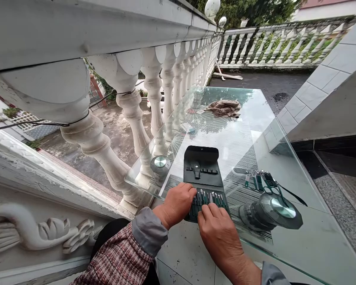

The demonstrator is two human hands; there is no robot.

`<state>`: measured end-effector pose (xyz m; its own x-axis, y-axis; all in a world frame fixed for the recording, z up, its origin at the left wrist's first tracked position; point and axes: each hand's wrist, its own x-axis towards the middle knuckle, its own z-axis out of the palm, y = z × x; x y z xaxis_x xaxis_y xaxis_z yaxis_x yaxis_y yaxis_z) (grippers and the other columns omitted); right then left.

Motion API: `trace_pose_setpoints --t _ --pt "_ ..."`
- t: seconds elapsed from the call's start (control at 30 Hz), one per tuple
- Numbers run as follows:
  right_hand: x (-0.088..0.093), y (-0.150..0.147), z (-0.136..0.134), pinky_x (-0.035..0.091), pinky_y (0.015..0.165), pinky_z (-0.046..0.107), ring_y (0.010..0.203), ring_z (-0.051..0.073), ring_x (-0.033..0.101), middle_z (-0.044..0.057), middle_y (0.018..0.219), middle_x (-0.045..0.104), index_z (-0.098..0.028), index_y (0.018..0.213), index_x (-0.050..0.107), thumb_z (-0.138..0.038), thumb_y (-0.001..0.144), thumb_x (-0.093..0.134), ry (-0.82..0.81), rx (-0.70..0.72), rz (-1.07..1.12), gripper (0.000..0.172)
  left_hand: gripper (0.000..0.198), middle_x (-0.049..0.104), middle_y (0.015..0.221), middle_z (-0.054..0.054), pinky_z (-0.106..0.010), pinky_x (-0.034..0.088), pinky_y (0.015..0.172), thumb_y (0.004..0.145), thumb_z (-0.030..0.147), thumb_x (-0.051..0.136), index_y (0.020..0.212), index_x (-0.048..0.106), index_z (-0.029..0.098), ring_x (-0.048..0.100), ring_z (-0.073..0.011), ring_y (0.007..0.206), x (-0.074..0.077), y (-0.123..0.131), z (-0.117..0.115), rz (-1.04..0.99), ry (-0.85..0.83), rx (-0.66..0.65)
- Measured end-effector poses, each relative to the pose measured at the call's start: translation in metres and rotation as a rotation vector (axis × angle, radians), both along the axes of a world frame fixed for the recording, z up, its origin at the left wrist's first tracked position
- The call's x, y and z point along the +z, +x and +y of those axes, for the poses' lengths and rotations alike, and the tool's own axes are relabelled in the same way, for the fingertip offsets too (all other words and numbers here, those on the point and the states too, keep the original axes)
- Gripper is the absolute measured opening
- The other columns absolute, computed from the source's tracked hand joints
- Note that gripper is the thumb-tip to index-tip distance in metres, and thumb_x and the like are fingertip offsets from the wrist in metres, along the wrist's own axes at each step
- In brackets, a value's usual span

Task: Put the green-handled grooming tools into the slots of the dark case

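Observation:
An open black tool case [203,174] lies on the glass table [240,134] near its front edge. Several small metal tools [211,196] sit in loops in the case's lower half. My left hand [176,204] rests on the case's lower left edge, fingers curled against it. My right hand [218,231] lies on the case's lower part, fingertips pressed on the row of tools. Whether either hand pinches a tool is hidden by the fingers.
Several loose tools [262,182], some with green handles, lie on the glass right of the case. A crumpled brown cloth [224,108] lies at the far end. A white balustrade [130,99] runs along the left. A tiled wall [323,99] stands on the right.

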<state>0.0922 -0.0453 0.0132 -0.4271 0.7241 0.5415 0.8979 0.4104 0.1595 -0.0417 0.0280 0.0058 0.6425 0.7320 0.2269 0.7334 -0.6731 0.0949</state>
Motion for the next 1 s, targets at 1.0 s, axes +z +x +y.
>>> trace_pose_setpoints --t 1.0 --pt "-0.018 0.017 -0.010 0.035 0.069 0.030 0.076 0.017 0.045 0.006 0.076 0.056 -0.017 0.076 0.061 -0.014 0.087 0.044 -0.121 0.032 0.337 0.021 0.007 0.058 0.087 -0.004 -0.027 0.047 0.068 0.088 0.015 0.049 0.088 0.056 0.016 0.054 -0.0181 0.083 0.000 0.004 -0.002 0.049 0.041 0.016"
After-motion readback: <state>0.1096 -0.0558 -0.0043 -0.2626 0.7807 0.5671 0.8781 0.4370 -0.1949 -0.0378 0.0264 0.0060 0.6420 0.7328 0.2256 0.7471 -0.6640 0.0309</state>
